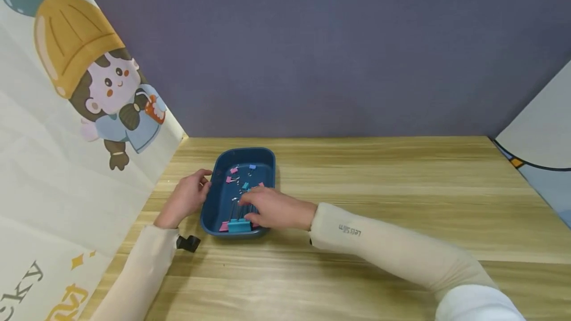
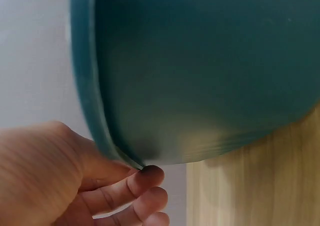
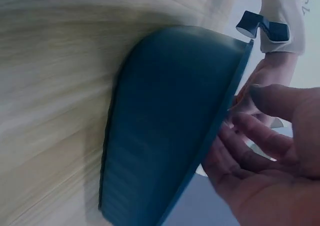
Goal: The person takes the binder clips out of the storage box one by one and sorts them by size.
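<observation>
A dark blue tray (image 1: 244, 153) with a raised rim sits on the wooden table, holding several binder clips. My left hand (image 1: 189, 196) is at its left side; in the left wrist view the thumb and fingers (image 2: 146, 177) pinch the rim of the tray (image 2: 95, 86). Over the tray's right side is my right hand (image 1: 278, 208), its thumb and fingers (image 3: 260, 133) apart and bent slightly inward. Below its fingertips lies a large teal binder clip (image 1: 239, 226). I see nothing held in that hand, though the tray wall (image 3: 160, 121) hides part of its fingers.
Small pink binder clips (image 1: 234, 170), a purple one (image 1: 252, 167) and a teal one (image 1: 245, 186) lie farther back in the tray. The wooden table (image 1: 379, 187) extends right. A grey-purple panel (image 1: 312, 53) stands behind, and a printed white sheet (image 1: 40, 162) is at left.
</observation>
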`<action>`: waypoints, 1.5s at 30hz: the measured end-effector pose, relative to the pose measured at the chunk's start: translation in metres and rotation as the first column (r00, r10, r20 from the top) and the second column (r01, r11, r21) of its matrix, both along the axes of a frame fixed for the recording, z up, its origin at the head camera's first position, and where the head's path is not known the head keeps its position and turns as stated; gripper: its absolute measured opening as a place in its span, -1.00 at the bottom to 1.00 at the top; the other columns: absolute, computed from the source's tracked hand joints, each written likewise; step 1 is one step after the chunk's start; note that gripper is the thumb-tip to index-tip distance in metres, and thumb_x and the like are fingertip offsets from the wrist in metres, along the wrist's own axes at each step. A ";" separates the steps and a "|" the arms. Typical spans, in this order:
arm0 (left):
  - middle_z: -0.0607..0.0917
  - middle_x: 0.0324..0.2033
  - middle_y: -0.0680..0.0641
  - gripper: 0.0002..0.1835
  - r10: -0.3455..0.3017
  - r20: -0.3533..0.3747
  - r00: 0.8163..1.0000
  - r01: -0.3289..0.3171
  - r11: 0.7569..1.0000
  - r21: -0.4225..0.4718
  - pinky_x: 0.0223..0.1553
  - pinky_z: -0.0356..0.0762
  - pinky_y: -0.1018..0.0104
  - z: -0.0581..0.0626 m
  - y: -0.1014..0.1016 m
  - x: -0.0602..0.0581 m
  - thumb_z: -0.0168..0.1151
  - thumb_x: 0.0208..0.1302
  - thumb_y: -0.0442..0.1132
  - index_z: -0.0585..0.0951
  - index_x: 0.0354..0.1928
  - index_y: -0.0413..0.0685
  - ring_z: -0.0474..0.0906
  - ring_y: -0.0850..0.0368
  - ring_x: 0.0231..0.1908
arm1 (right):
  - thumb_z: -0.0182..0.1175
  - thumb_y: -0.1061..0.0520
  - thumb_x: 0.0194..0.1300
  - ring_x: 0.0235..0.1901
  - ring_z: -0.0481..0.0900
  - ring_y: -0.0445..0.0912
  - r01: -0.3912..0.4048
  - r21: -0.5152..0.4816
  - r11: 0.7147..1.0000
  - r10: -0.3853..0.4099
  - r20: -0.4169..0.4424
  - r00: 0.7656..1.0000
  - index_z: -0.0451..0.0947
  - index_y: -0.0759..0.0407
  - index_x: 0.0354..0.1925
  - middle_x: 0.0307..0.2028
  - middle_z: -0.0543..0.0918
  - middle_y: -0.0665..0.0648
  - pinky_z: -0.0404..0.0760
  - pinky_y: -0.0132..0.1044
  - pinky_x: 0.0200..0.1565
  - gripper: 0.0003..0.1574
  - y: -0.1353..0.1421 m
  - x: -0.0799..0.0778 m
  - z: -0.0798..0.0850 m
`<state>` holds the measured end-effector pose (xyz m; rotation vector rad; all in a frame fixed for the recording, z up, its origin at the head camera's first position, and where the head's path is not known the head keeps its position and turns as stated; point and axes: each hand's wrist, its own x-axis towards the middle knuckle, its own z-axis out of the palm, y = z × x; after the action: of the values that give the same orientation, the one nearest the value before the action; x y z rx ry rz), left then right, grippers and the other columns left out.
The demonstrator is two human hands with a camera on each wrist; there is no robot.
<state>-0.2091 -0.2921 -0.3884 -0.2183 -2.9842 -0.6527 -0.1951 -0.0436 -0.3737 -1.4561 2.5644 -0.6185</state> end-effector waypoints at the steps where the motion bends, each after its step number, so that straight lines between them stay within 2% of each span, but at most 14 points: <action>1: 0.58 -0.39 -0.17 -0.65 -0.001 0.001 1.000 0.001 1.000 0.003 -0.48 0.46 0.22 0.000 0.001 0.000 0.04 0.35 -0.40 0.42 0.14 -0.39 0.46 0.06 -0.51 | 0.19 0.08 0.31 0.04 0.47 -0.16 0.004 0.014 1.000 -0.004 -0.001 1.000 0.55 0.17 0.06 -0.03 0.60 0.04 0.22 -0.14 0.25 -0.62 -0.003 -0.001 -0.001; 5: 0.56 -0.41 -0.14 -0.64 0.006 0.014 1.000 -0.006 1.000 0.012 -0.49 0.44 0.27 0.000 0.002 -0.001 0.04 0.35 -0.39 0.43 0.15 -0.37 0.44 0.07 -0.52 | 0.23 0.07 0.28 -0.12 0.53 -0.18 0.018 0.078 0.997 -0.019 0.006 1.000 0.59 0.15 0.00 -0.12 0.63 0.02 0.44 -0.31 0.04 -0.66 -0.015 -0.004 -0.005; 10: 0.55 -0.41 -0.13 -0.64 0.009 0.021 1.000 -0.009 1.000 0.006 -0.48 0.44 0.27 0.002 0.004 -0.002 0.05 0.35 -0.39 0.43 0.15 -0.36 0.43 0.08 -0.52 | 0.28 0.05 0.24 -0.36 0.51 -0.21 0.045 0.162 0.986 -0.054 0.050 0.997 0.63 0.13 -0.15 -0.33 0.62 -0.04 0.50 -0.39 -0.20 -0.75 -0.025 -0.005 -0.008; 15: 0.54 -0.42 -0.13 -0.65 0.010 0.032 0.999 -0.010 1.000 0.008 -0.48 0.44 0.26 0.004 0.004 -0.003 0.05 0.34 -0.39 0.43 0.14 -0.37 0.42 0.08 -0.53 | 0.29 0.06 0.23 -0.42 0.48 -0.18 0.064 0.217 0.974 -0.081 0.069 0.994 0.62 0.10 -0.25 -0.44 0.57 -0.06 0.48 -0.37 -0.28 -0.84 -0.029 -0.006 -0.010; 20: 0.55 -0.41 -0.14 -0.64 0.008 0.042 0.999 -0.009 1.000 0.013 -0.47 0.45 0.26 0.004 0.006 -0.004 0.05 0.34 -0.40 0.43 0.15 -0.37 0.43 0.07 -0.51 | 0.28 0.09 0.23 -0.43 0.48 -0.18 0.067 0.215 0.974 -0.082 0.061 0.995 0.61 0.09 -0.27 -0.45 0.55 -0.06 0.48 -0.37 -0.30 -0.88 -0.029 -0.006 -0.012; 24: 0.56 -0.40 -0.14 -0.64 0.007 0.052 0.999 -0.008 1.000 0.014 -0.47 0.45 0.26 0.003 0.006 -0.004 0.04 0.34 -0.39 0.43 0.15 -0.37 0.44 0.07 -0.50 | 0.30 0.09 0.21 -0.41 0.48 -0.19 0.060 0.176 0.983 -0.069 0.041 0.997 0.61 0.08 -0.26 -0.42 0.58 -0.07 0.48 -0.37 -0.27 -0.87 -0.027 -0.007 -0.013; 27: 0.56 -0.40 -0.14 -0.64 0.004 0.058 0.998 -0.005 1.000 0.013 -0.47 0.45 0.26 0.004 0.006 -0.004 0.04 0.35 -0.39 0.43 0.15 -0.37 0.44 0.07 -0.50 | 0.31 0.09 0.20 -0.34 0.51 -0.21 0.053 0.109 0.993 -0.055 0.014 0.998 0.63 0.08 -0.23 -0.35 0.62 -0.07 0.49 -0.29 -0.10 -0.84 -0.022 -0.009 -0.011; 32: 0.55 -0.41 -0.14 -0.64 0.002 0.056 0.998 -0.003 1.000 0.016 -0.48 0.45 0.27 0.005 0.004 -0.004 0.05 0.34 -0.40 0.44 0.14 -0.38 0.44 0.07 -0.50 | 0.32 0.10 0.20 -0.23 0.51 -0.21 0.045 -0.003 0.999 -0.045 0.001 0.999 0.64 0.08 -0.16 -0.23 0.64 -0.06 0.46 -0.28 -0.03 -0.79 -0.009 -0.013 -0.002; 34: 0.55 -0.41 -0.13 -0.64 0.004 0.059 0.998 -0.005 1.000 0.018 -0.48 0.45 0.27 0.005 0.004 -0.004 0.06 0.34 -0.40 0.44 0.14 -0.38 0.44 0.07 -0.50 | 0.32 0.10 0.20 -0.22 0.49 -0.19 0.048 -0.035 0.998 -0.048 0.003 0.999 0.64 0.07 -0.14 -0.23 0.63 -0.06 0.46 -0.35 -0.10 -0.77 -0.002 -0.015 0.002; 40: 0.54 -0.42 -0.14 -0.64 0.017 0.081 0.997 -0.019 0.999 0.027 -0.46 0.46 0.28 0.005 0.003 -0.005 0.06 0.35 -0.38 0.43 0.15 -0.37 0.44 0.05 -0.49 | 0.34 0.12 0.18 -0.28 0.46 -0.17 0.099 -0.122 0.988 -0.099 0.004 0.995 0.65 0.06 -0.14 -0.24 0.59 -0.05 0.45 -0.38 -0.23 -0.76 0.023 -0.022 0.011; 45: 0.51 -0.48 -0.11 -0.66 0.015 0.079 0.997 -0.018 0.999 0.035 -0.49 0.42 0.27 0.003 0.001 -0.004 0.05 0.37 -0.36 0.41 0.14 -0.36 0.41 0.06 -0.53 | 0.35 0.15 0.16 -0.29 0.50 -0.15 0.165 -0.160 0.973 -0.167 0.001 0.986 0.65 0.09 -0.17 -0.26 0.60 -0.04 0.49 -0.36 -0.24 -0.78 0.046 -0.030 0.017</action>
<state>-0.2134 -0.2912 -0.3857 -0.1689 -3.0431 -0.7288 -0.2249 0.0025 -0.3570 -1.3000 2.7221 -0.8590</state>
